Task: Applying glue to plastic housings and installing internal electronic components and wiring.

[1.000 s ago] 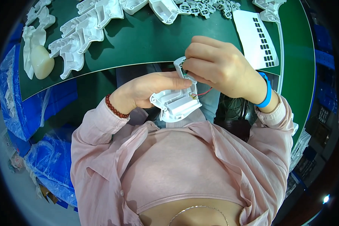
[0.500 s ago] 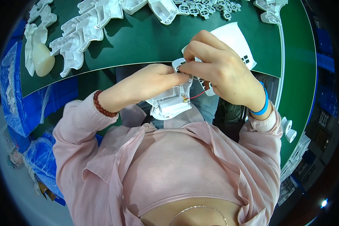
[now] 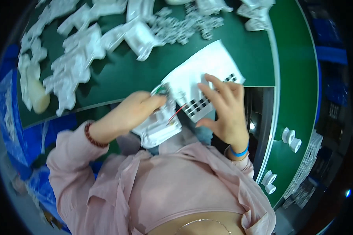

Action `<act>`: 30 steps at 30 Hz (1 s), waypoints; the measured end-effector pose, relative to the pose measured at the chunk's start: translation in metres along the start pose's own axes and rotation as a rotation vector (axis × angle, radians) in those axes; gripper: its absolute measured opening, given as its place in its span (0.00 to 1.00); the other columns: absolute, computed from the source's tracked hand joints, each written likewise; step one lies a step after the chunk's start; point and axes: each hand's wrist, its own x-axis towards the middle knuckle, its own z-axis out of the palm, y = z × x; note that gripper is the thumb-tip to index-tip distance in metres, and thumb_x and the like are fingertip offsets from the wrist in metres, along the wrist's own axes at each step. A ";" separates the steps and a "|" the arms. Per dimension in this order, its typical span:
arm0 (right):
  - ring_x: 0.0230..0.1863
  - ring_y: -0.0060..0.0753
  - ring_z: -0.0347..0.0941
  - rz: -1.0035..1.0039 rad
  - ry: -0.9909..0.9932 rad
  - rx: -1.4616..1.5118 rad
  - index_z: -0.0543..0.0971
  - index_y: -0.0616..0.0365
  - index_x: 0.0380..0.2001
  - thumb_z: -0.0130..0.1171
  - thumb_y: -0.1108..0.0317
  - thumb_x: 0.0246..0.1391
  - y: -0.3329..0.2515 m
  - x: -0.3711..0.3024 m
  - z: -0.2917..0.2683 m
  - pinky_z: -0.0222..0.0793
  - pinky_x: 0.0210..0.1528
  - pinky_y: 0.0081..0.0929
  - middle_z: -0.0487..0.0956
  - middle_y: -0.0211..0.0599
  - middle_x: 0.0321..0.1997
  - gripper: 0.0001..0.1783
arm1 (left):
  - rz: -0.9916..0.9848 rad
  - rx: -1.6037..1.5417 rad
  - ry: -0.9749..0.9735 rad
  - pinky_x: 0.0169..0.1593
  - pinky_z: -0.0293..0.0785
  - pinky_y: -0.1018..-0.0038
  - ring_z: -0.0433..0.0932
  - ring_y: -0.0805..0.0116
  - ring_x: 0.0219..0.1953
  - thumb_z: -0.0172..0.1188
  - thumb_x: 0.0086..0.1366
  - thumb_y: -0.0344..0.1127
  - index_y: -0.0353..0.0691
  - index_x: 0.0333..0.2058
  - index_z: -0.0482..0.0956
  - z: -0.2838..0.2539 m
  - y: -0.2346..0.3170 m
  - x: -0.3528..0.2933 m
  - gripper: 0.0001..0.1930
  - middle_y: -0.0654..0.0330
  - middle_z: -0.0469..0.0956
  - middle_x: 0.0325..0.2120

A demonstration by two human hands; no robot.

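Note:
A white plastic housing [image 3: 161,131] is gripped in my left hand [image 3: 135,111], just off the table's front edge. A small green circuit board [image 3: 161,90] shows at its upper end, by my left fingertips. From the housing a thin red wire [image 3: 177,114] sticks out toward the right. My right hand [image 3: 225,109] is open, its fingers spread and thumb apart, with nothing held. It hovers at a white sheet with black squares [image 3: 192,74], which lies partly over the table edge. Whether the fingertips touch the sheet I cannot tell.
White plastic shells [image 3: 72,58] stand in rows along the left and back of the green table [image 3: 125,72]. Small grey-white parts [image 3: 188,25] are heaped at the back. White spools [image 3: 290,139] sit on the right-hand surface. Blue plastic-lined bins [image 3: 11,129] are at the left.
My right hand has come away from the housing and opened over the sheet. My left hand has moved left and toward me with the housing. The whole view has shifted and is blurred.

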 end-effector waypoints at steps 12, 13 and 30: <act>0.57 0.56 0.67 0.316 0.262 -0.356 0.76 0.55 0.52 0.60 0.54 0.56 0.111 0.039 -0.005 0.66 0.56 0.45 0.72 0.46 0.63 0.24 | -0.098 -0.112 -0.074 0.31 0.70 0.77 0.76 0.78 0.26 0.49 0.70 0.41 0.34 0.34 0.81 -0.008 -0.003 -0.003 0.17 0.63 0.80 0.28; 0.57 0.56 0.67 0.300 0.282 -0.360 0.76 0.55 0.52 0.62 0.56 0.55 0.117 0.046 -0.005 0.67 0.56 0.44 0.72 0.45 0.63 0.24 | -0.090 -0.111 -0.061 0.31 0.70 0.78 0.76 0.78 0.26 0.49 0.70 0.41 0.34 0.34 0.81 -0.008 -0.003 -0.003 0.17 0.63 0.80 0.28; 0.62 0.54 0.64 0.201 0.280 -0.319 0.76 0.51 0.55 0.62 0.53 0.55 0.143 0.070 -0.002 0.63 0.62 0.43 0.73 0.44 0.61 0.26 | -0.096 -0.139 -0.120 0.31 0.69 0.77 0.75 0.78 0.26 0.47 0.72 0.41 0.34 0.35 0.80 -0.010 -0.003 0.001 0.17 0.64 0.80 0.28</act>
